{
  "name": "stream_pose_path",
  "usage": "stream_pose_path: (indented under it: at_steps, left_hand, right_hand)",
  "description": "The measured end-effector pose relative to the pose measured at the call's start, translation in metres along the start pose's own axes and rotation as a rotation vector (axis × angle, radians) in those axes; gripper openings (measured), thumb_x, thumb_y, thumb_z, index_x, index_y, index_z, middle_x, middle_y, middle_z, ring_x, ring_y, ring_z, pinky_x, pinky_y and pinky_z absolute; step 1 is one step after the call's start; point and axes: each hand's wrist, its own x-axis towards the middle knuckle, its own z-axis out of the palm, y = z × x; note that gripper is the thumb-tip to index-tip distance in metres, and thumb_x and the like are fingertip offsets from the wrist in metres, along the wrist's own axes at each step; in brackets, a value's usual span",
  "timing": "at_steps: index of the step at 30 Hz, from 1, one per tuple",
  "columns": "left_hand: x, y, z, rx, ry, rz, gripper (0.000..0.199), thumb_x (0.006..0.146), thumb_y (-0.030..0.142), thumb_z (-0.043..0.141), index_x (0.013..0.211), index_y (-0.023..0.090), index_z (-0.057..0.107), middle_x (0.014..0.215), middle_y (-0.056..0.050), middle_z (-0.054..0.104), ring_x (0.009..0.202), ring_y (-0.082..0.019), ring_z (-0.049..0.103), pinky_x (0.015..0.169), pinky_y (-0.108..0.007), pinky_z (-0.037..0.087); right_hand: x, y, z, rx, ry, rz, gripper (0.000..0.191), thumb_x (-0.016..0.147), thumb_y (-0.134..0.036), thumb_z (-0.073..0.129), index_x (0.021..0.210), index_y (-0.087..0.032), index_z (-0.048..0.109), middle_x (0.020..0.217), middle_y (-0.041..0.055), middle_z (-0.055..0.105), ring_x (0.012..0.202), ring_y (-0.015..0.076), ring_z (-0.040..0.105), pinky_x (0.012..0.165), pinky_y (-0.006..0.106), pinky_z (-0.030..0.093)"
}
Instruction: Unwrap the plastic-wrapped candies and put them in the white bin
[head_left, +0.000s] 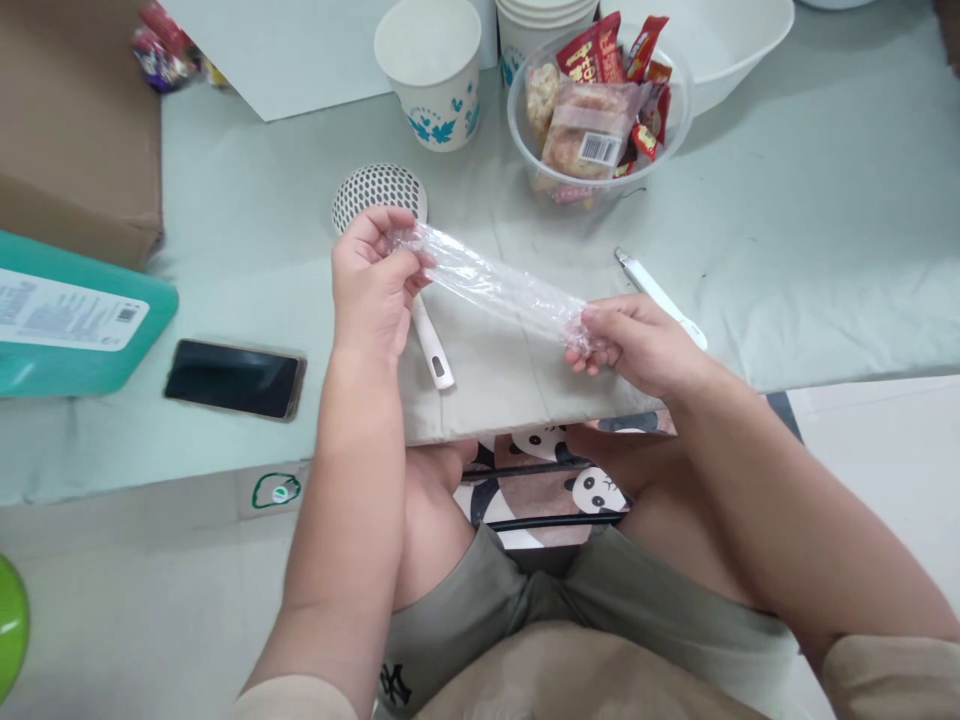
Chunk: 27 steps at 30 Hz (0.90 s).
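A clear plastic film (502, 285), bunched at both ends, is stretched between my two hands above the table edge. My left hand (379, 265) is closed on its upper left end, fingers pinching it. At the lower right end, my right hand (637, 340) grips the film with thumb and fingers. Beneath my left hand lies a white skimmer (379, 190) with a perforated head; its handle points toward me and is partly hidden. A white utility knife (660, 295) lies just behind my right hand.
A phone (235, 378) and a teal bottle (82, 310) lie at left beside a cardboard box (75, 120). At the back stand a paper cup (435, 90), a clear bowl (525, 150) of wrapped snacks and a white bowl (735, 60). The table's front edge is close to my knees.
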Motion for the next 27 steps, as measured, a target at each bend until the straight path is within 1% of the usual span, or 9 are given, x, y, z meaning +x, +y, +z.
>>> stream_pose_path:
  at_steps: [4,7,9,11,14,17,21,24,27]
  left_hand:
    - [-0.001,-0.003,0.005,0.030,0.019,0.044,0.031,0.062,0.002,0.067,0.082,0.026,0.068,0.083,0.003,0.069,0.062,-0.011,0.058,0.050,-0.026,0.040]
    - [-0.003,-0.004,0.006,0.075,-0.054,0.055,0.030,0.065,0.006,0.070,0.086,0.028,0.069,0.088,0.003,0.071,0.063,-0.012,0.057,0.053,-0.030,0.039]
    - [-0.004,-0.003,0.007,0.089,-0.107,0.052,0.028,0.068,0.009,0.073,0.088,0.029,0.069,0.093,0.002,0.071,0.065,-0.013,0.059,0.056,-0.031,0.040]
    - [-0.006,-0.002,0.008,0.082,-0.137,0.054,0.027,0.070,0.010,0.075,0.089,0.029,0.068,0.095,0.001,0.071,0.067,-0.014,0.061,0.056,-0.031,0.040]
    - [-0.007,0.000,0.009,0.024,-0.146,0.057,0.030,0.065,0.007,0.073,0.086,0.029,0.069,0.092,0.002,0.071,0.064,-0.013,0.059,0.053,-0.030,0.038]
    - [-0.006,-0.001,0.009,-0.016,-0.140,0.059,0.037,0.060,0.003,0.067,0.086,0.030,0.072,0.092,0.002,0.072,0.062,-0.012,0.055,0.052,-0.030,0.035]
    - [-0.004,-0.002,0.008,0.018,-0.111,0.063,0.034,0.067,0.002,0.068,0.088,0.029,0.070,0.093,0.002,0.071,0.064,-0.012,0.056,0.057,-0.032,0.039]
    - [-0.004,-0.003,0.009,0.046,-0.068,0.049,0.032,0.067,0.001,0.067,0.086,0.027,0.069,0.089,0.003,0.070,0.065,-0.011,0.057,0.058,-0.030,0.041]
    - [-0.003,-0.004,0.010,0.067,-0.058,0.044,0.032,0.064,0.001,0.065,0.082,0.027,0.071,0.087,0.003,0.070,0.063,-0.011,0.058,0.056,-0.028,0.039]
  right_hand:
    - [-0.005,-0.004,0.000,-0.119,-0.305,0.046,0.038,0.081,-0.053,0.081,0.075,-0.015,0.076,0.072,0.0066,0.075,0.061,0.0126,0.066,0.053,0.022,0.051]
    - [-0.006,-0.004,0.002,-0.103,-0.450,0.076,0.047,0.083,-0.062,0.077,0.081,-0.015,0.077,0.079,0.0080,0.077,0.065,0.0139,0.069,0.054,0.022,0.052]
    - [-0.005,-0.002,0.004,-0.044,-0.434,0.059,0.052,0.083,-0.067,0.075,0.085,-0.015,0.075,0.084,0.0086,0.077,0.065,0.0142,0.069,0.050,0.022,0.049]
    - [-0.005,0.000,0.007,0.004,-0.384,0.003,0.049,0.086,-0.065,0.073,0.092,-0.016,0.074,0.086,0.0072,0.077,0.061,0.0127,0.066,0.047,0.022,0.045]
    - [-0.005,0.002,0.012,0.023,-0.371,-0.030,0.045,0.089,-0.061,0.071,0.101,-0.017,0.073,0.088,0.0055,0.078,0.057,0.0112,0.062,0.045,0.022,0.041]
    - [-0.005,0.002,0.013,0.000,-0.411,0.031,0.047,0.089,-0.061,0.071,0.100,-0.016,0.073,0.086,0.0061,0.078,0.059,0.0115,0.064,0.045,0.022,0.041]
    - [-0.005,0.001,0.010,-0.069,-0.485,0.093,0.045,0.089,-0.058,0.075,0.095,-0.014,0.076,0.081,0.0063,0.078,0.061,0.0110,0.066,0.051,0.022,0.044]
    - [-0.006,0.001,0.009,-0.090,-0.524,0.097,0.045,0.091,-0.057,0.074,0.092,-0.012,0.078,0.084,0.0083,0.079,0.064,0.0107,0.067,0.054,0.022,0.044]
    - [-0.007,-0.001,0.009,-0.094,-0.557,0.082,0.045,0.092,-0.057,0.073,0.091,-0.013,0.080,0.084,0.0072,0.078,0.064,0.0095,0.065,0.054,0.021,0.044]
